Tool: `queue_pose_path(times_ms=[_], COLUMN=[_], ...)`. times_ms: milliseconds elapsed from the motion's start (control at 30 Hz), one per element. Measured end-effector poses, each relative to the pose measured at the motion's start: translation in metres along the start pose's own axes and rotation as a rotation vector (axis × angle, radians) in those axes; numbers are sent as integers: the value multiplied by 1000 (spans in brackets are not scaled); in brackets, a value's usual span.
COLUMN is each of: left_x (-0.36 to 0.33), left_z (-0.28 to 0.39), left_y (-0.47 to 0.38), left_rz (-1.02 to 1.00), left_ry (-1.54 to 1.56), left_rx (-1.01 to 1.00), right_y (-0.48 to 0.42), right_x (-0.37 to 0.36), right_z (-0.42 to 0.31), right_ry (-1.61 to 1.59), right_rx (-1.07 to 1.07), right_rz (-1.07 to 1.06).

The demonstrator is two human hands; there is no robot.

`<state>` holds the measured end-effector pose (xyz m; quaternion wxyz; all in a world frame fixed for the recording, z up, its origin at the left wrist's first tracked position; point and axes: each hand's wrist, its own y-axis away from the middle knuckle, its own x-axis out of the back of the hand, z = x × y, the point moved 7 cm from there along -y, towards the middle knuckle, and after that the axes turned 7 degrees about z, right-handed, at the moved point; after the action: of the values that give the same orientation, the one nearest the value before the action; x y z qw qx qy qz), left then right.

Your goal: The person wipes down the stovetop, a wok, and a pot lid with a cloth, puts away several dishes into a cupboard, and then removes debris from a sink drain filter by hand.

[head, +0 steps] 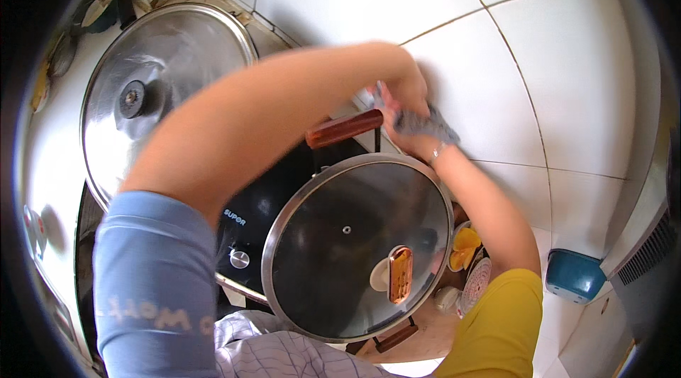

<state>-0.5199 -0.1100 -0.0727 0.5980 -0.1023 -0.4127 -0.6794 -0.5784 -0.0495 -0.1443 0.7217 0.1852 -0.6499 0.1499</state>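
My left hand (pixel 407 80), at the end of the arm in the blue sleeve, is closed on a bunched grey cloth (pixel 425 125) near the tiled wall. Just below it, my right hand (pixel 407 138) grips the same cloth; its wrist wears a thin bracelet. Motion blur and overlap hide most fingers. Both hands are beyond the far red-brown handle (pixel 348 128) of a large pan. The pan's round glass lid (pixel 330 250) has a metal rim and an amber-coloured knob (pixel 400 275), and lies below the hands.
A black Supor cooktop (pixel 250 224) is partly under the pan. At left lies a large domed metal lid (pixel 181 37) with a black knob (pixel 132 99). Right of the pan are a bowl with orange-yellow pieces (pixel 465 247) and a patterned round item (pixel 476 282). A teal container (pixel 574 274) stands farther right.
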Motion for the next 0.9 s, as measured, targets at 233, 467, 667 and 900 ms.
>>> queue_pose_path(times_ms=[233,467,667,900], left_x=[-26,57,-53,-72], left_z=[81,155,136,147], left_y=[-46,23,-49,-83], left_rz=[-3,552,-137,-80], left_ry=[-239,-389,-478,-403], left_rx=[-331,-496,-404,-294], right_y=[96,81,145,184], right_x=[24,130,18,2], right_z=[13,2,24,14], right_ry=[-33,321,-287,-139], right_rx=[-211,-28,-613,-416], right_rz=[-315,210,-361,-271])
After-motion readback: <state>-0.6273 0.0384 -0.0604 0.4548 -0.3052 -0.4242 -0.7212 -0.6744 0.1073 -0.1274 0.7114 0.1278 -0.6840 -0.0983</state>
